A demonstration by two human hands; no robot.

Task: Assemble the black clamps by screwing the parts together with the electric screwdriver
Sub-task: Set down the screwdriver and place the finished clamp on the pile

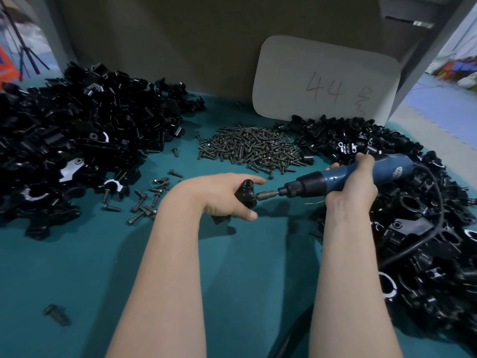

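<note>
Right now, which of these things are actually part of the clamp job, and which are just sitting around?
In the job:
- clamp in the left hand
- screwdriver in the right hand, bit at the clamp
- screw pile
- loose screws
- clamp part piles, left and right

Lying about:
- card marked 44
- tripod, far left

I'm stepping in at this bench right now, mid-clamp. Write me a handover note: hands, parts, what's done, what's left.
Left hand: shut on a black clamp, held above the mat.
Right hand: shut on the screwdriver, its bit against the clamp's right side.
Screws: pile at centre back, loose ones at left.
Loose parts: big pile at left.
Right pile: more black pieces; whether they are finished, I cannot tell.
Left: finish this screw, then go on with the left pile.
</note>
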